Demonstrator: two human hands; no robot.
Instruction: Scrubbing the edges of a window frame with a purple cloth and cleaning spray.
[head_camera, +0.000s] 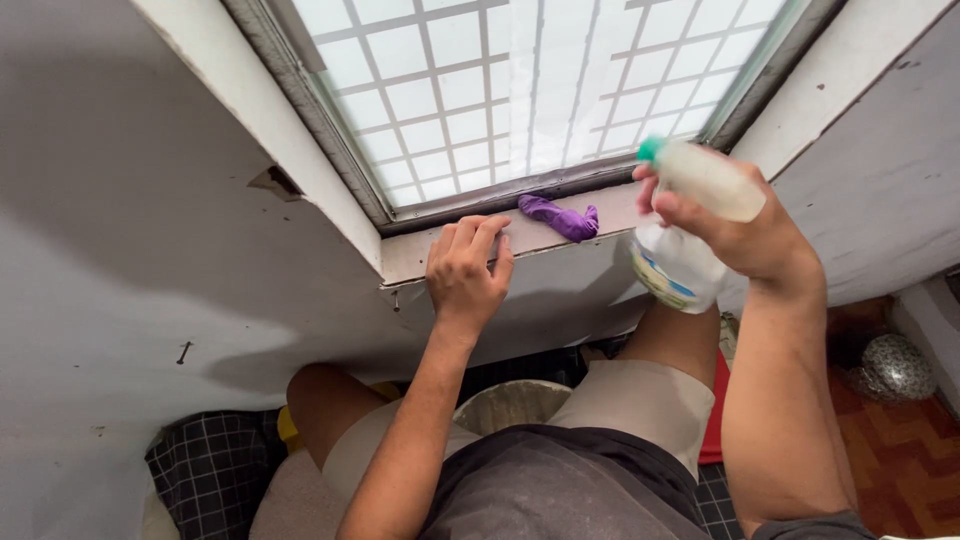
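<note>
Bottle, translucent white with green nozzle, gripped in right hand.

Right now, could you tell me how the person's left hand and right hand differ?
The left hand lies fingers-down on the white window sill, holding nothing; the right hand is raised, gripping a white plastic spray bottle. The crumpled purple cloth lies nearer the left hand, between the two. Both hands are bare.

A purple cloth is lying on the window ledge, close to the window frame. The ledge is being touched by the left hand, whose fingers are resting on its front edge, just beside the cloth.
</note>
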